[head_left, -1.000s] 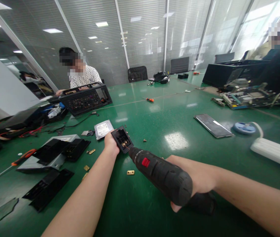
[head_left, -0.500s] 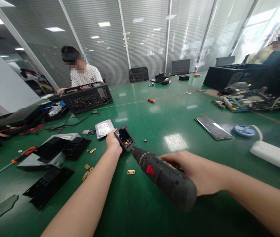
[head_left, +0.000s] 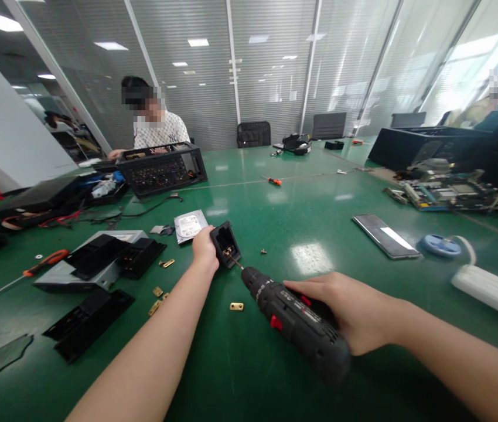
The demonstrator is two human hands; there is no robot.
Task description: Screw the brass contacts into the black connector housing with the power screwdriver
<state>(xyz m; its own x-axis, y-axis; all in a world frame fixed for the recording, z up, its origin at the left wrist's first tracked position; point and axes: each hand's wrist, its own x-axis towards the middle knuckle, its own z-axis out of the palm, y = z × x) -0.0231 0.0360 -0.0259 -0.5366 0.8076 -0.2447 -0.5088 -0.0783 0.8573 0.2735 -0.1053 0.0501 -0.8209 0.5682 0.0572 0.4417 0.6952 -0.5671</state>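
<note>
My left hand (head_left: 205, 251) is closed around a small black plastic box (head_left: 226, 239), its open side turned toward me. Brass-coloured parts (head_left: 228, 253) show inside it. My right hand (head_left: 345, 308) grips a black power drill (head_left: 295, 319) with red switches. The drill's thin bit reaches into the lower part of the box's opening; whether the tip touches a screw is too small to tell. Below the box a brass plate with two holes (head_left: 236, 306) lies on the table, and a small screw (head_left: 263, 251) is to the right. A hard drive (head_left: 190, 226) rests behind my left hand.
Left on the green table (head_left: 214, 369) are an orange-handled screwdriver (head_left: 47, 262), a metal drive case (head_left: 73, 275), black plastic pieces (head_left: 88, 328) and brass plates (head_left: 156, 305). A phone (head_left: 385, 236) and white power strip (head_left: 495, 290) lie right. A person (head_left: 156, 126) works behind a computer case (head_left: 163, 170).
The drill bit now shows more clearly, reaching into the box, and the drill has rolled slightly so its label shows. The whole view has shifted a little. Both hands keep their holds.
</note>
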